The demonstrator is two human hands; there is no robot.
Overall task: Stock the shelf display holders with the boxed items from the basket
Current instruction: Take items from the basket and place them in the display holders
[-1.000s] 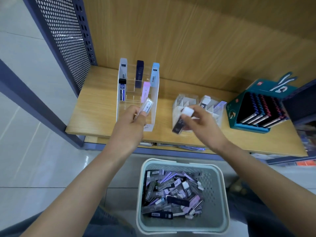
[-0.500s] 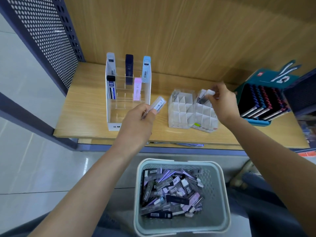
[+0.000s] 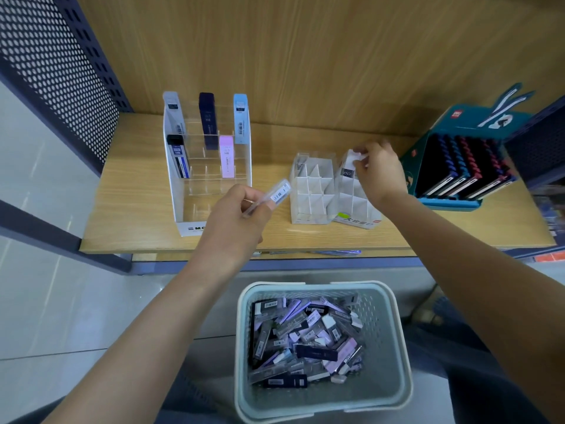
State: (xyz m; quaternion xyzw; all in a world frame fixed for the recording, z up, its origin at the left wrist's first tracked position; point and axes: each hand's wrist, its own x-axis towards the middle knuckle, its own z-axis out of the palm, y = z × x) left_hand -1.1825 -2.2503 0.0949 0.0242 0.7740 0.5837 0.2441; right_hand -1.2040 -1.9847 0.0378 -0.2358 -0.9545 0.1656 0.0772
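Head view: right hand pinches white-capped box into gridded holder, 1 o'clock; left hand pinches clear box. Risk: an off-slot push tips the light holder.

Bare shelf front runs before clear rack and divider boxes.

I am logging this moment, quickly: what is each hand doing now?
Left hand: holding a clear box.
Right hand: pinching a white-topped box over the white holder.
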